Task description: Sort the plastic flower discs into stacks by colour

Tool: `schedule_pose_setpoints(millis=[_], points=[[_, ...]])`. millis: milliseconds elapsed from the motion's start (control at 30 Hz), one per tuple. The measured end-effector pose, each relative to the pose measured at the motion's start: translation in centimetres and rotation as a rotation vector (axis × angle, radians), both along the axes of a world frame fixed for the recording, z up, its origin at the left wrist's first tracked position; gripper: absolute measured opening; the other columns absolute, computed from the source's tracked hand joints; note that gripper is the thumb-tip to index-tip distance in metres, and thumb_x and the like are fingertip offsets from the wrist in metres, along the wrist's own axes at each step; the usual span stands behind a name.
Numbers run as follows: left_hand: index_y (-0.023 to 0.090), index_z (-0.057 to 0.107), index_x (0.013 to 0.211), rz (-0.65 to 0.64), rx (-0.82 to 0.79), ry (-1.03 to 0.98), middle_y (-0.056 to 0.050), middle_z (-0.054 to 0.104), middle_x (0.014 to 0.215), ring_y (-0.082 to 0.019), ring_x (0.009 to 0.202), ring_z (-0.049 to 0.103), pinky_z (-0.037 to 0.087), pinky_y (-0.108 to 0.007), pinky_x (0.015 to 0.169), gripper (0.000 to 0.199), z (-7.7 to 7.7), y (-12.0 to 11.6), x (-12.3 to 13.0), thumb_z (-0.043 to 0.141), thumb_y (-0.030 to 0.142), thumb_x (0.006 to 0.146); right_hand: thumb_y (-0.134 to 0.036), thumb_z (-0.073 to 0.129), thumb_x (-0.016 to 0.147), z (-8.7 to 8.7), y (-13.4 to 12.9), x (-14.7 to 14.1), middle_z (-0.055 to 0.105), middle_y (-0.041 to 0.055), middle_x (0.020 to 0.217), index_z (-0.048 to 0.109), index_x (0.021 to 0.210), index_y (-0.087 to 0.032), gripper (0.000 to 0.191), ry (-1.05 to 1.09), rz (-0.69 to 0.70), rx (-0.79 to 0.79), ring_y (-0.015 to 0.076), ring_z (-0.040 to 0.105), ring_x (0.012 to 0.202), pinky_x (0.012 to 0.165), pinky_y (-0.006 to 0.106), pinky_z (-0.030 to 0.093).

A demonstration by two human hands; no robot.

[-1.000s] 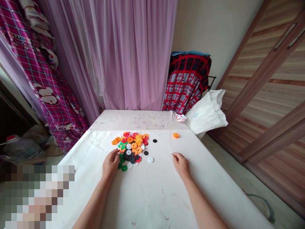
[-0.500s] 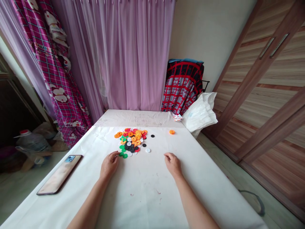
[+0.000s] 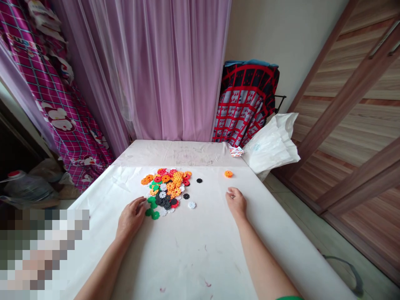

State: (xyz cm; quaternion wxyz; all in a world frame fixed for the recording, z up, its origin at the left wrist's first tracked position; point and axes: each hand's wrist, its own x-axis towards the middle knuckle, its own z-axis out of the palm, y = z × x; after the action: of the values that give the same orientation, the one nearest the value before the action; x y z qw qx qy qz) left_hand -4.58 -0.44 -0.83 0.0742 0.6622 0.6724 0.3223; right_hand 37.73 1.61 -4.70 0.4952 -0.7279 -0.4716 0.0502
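A loose pile of small notched plastic discs point(image 3: 171, 188), in orange, red, green, black and white, lies on the white-covered table. Just left of the pile rests my left hand point(image 3: 131, 217), its fingers loosely bent and apart, with the tips close to the green discs point(image 3: 152, 214); I see nothing in it. My right hand point(image 3: 236, 203) is off to the right, half curled with a small gap between thumb and index finger, and no object shows there. Beyond it sits an orange disc stack point(image 3: 228, 174). A white disc point(image 3: 191, 205) and two black ones point(image 3: 186, 196) lie between pile and right hand.
A small patterned paper box point(image 3: 236, 151) stands at the table's far right corner, beside a white bag point(image 3: 273, 143). Purple curtains point(image 3: 175, 75) hang behind the table point(image 3: 187, 258). A wooden wardrobe point(image 3: 353, 137) is on the right. Blurred blocks cover the lower left.
My right hand has moved right and forward, closer to the orange stack. My left hand has shifted slightly left of the pile. The view has tilted and come nearer; the phone is now behind the blurred blocks.
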Motion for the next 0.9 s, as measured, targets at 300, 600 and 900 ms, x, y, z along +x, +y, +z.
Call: schedule_pose_setpoints(millis=[300, 600, 900], points=[[0.029, 0.072, 0.106, -0.022, 0.001, -0.037, -0.003, 0.074, 0.116, -0.024, 0.099, 0.071, 0.059, -0.034, 0.083, 0.042, -1.1, 0.6, -1.4, 0.047, 0.053, 0.082, -0.042, 0.064, 0.066, 0.9, 8.4, 6.3, 0.060, 0.0129, 0.131, 0.057, 0.126, -0.019, 0.065, -0.130, -0.036, -0.032, 0.0283, 0.054, 0.123, 0.104, 0.041, 0.042], [0.037, 0.071, 0.104, -0.083, -0.027, -0.059, 0.000, 0.074, 0.115, -0.028, 0.100, 0.071, 0.059, -0.044, 0.091, 0.034, -1.0, 0.1, -1.8, 0.052, 0.055, 0.081, -0.035, 0.063, 0.071, 0.7, 10.7, 8.6, 0.068, 0.0057, 0.121, 0.063, 0.123, -0.025, 0.054, -0.167, 0.201, -0.123, 0.0241, 0.060, 0.115, 0.105, 0.041, 0.043], [0.039, 0.070, 0.100, -0.063, -0.026, -0.061, 0.006, 0.074, 0.113, -0.027, 0.099, 0.071, 0.059, -0.049, 0.092, 0.033, -0.5, -0.1, -1.2, 0.053, 0.057, 0.079, -0.040, 0.066, 0.070, 0.4, 10.8, 8.9, 0.071, 0.0061, 0.114, 0.066, 0.112, -0.022, 0.046, 0.023, 0.161, -0.162, 0.0232, 0.064, 0.106, 0.100, 0.040, 0.047]])
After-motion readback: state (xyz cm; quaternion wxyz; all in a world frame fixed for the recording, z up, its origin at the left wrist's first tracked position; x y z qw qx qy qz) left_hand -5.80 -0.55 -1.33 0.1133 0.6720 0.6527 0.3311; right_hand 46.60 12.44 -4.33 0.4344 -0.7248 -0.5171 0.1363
